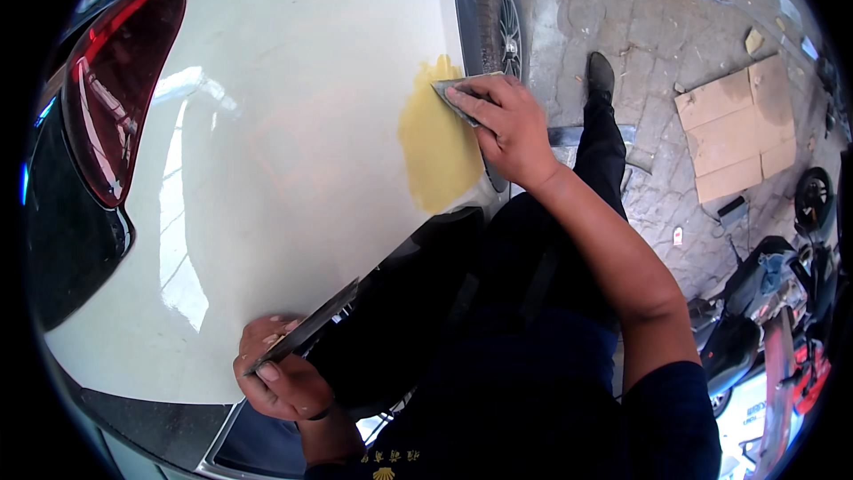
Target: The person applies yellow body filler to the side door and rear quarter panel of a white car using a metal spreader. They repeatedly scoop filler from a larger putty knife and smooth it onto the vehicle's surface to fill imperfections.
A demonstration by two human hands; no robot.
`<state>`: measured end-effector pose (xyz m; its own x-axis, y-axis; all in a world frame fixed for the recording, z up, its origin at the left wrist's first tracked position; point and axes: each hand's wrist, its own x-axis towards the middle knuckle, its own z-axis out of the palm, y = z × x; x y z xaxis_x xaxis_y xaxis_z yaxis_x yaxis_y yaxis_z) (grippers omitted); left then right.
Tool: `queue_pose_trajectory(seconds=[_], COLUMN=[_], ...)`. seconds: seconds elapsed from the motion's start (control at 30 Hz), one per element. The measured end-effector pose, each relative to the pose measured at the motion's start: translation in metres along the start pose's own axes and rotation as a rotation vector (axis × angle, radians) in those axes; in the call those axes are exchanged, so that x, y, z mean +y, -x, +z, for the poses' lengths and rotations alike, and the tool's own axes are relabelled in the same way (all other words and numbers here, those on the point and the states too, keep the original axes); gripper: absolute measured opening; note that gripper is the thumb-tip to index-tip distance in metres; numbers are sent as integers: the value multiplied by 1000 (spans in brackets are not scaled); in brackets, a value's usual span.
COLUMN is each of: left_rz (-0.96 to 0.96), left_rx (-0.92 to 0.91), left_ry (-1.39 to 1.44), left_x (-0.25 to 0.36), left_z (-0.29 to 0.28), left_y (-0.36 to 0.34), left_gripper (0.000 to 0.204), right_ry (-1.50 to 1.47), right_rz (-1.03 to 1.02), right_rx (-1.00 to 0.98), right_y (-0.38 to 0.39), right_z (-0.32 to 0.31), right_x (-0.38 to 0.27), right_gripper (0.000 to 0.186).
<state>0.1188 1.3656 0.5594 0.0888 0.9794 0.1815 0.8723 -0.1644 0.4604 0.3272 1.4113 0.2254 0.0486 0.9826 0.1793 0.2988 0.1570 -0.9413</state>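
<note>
A white car body panel (293, 124) fills the left and middle, with a patch of yellow filler (431, 156) near its right edge. My right hand (506, 129) is closed on a thin grey putty spreader (447, 96), whose blade lies on or just over the upper part of the patch. My left hand (277, 364), low by the panel's lower edge, grips a long dark flat plate (320, 322) held at a slant; whether it touches the panel I cannot tell.
A red tail light (111, 89) sits at the left. Beyond the panel are a wheel (505, 27), paved floor with flattened cardboard (733, 129), and parked motorbikes (760, 284) at the right. My dark shoe (601, 78) stands beside the car.
</note>
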Motion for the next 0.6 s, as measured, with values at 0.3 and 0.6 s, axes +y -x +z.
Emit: queue_pose_trajectory(seconds=[0.3, 0.6], left_rz=[37, 68], left_rx=[-46, -54], left_ry=[28, 40], left_x=[-3, -12], left_z=[-7, -11], left_y=[2, 4], left_gripper=[33, 31], right_ry=[10, -43], right_rz=[-36, -51], right_rx=[-20, 11], right_y=[40, 65], right_z=[8, 3], right_x=[-5, 5], right_gripper=[65, 56])
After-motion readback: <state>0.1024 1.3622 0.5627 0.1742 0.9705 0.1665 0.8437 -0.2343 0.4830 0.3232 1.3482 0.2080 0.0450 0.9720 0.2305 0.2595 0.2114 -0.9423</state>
